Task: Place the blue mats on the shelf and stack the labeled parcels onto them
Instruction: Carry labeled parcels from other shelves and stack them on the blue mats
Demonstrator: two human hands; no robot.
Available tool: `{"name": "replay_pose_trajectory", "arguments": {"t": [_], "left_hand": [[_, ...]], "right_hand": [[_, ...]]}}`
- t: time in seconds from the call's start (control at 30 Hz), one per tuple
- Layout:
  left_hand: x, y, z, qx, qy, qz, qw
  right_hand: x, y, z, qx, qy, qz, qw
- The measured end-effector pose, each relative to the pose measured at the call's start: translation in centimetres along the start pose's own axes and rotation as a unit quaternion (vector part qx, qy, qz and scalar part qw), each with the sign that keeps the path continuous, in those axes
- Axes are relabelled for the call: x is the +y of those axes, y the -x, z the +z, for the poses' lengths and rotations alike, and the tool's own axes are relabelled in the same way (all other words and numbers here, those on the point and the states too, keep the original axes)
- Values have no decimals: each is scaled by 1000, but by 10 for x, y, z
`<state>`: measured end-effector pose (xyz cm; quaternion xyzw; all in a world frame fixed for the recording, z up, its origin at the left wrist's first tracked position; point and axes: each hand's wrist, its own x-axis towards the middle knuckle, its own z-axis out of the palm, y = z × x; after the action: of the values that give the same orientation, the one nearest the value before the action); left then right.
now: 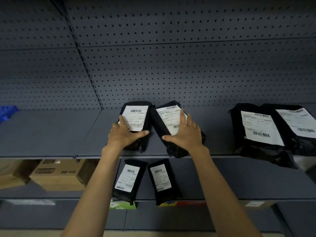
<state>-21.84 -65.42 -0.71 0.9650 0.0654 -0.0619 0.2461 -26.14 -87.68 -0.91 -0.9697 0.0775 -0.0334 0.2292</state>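
Two small black parcels with white labels lie side by side on the upper grey shelf (51, 134). My left hand (125, 133) lies flat on the left parcel (136, 115), fingers spread over its label. My right hand (185, 132) rests flat on the right parcel (164, 120), which is angled to the left. Neither hand is closed around its parcel. A blue mat (7, 112) shows at the far left edge of the same shelf. No mat is visible under these parcels.
Two larger black labeled parcels (261, 132) (297, 122) lie at the right of the upper shelf, overhanging its front edge. On the lower shelf sit two more small parcels (129, 178) (162, 178) and a cardboard box (58, 173). A pegboard back wall (171, 57) rises behind.
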Motion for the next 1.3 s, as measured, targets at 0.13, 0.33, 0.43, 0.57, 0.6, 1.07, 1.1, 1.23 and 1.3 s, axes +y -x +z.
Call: {"name": "replay_pose_trajectory", "arguments": {"t": [0.13, 0.33, 0.43, 0.57, 0.6, 1.07, 1.1, 1.23, 1.3], "left_hand": [[-6, 4, 1, -6, -14, -12, 1000], [-8, 18, -2, -18, -3, -21, 1000], [-7, 21, -5, -26, -5, -23, 999], [-11, 21, -4, -13, 14, -37, 999], [-12, 22, -3, -5, 12, -40, 999], [-32, 126, 57, 289, 95, 4, 953], [-34, 138, 62, 299, 106, 3, 948], [-39, 175, 67, 339, 138, -5, 931], [-43, 188, 60, 361, 147, -13, 921]], "right_hand": [[6, 4, -9, -13, 1, 24, 1000], [11, 10, -18, -82, 29, 79, 993], [11, 8, -21, -91, 35, 77, 992], [15, 7, -25, -105, 24, 74, 991], [15, 8, -25, -102, 23, 73, 992], [25, 97, 15, 149, -35, 11, 988], [26, 110, 20, 157, -59, 15, 986], [22, 148, 32, 191, -139, 15, 972], [14, 155, 32, 194, -153, 4, 969]]}}
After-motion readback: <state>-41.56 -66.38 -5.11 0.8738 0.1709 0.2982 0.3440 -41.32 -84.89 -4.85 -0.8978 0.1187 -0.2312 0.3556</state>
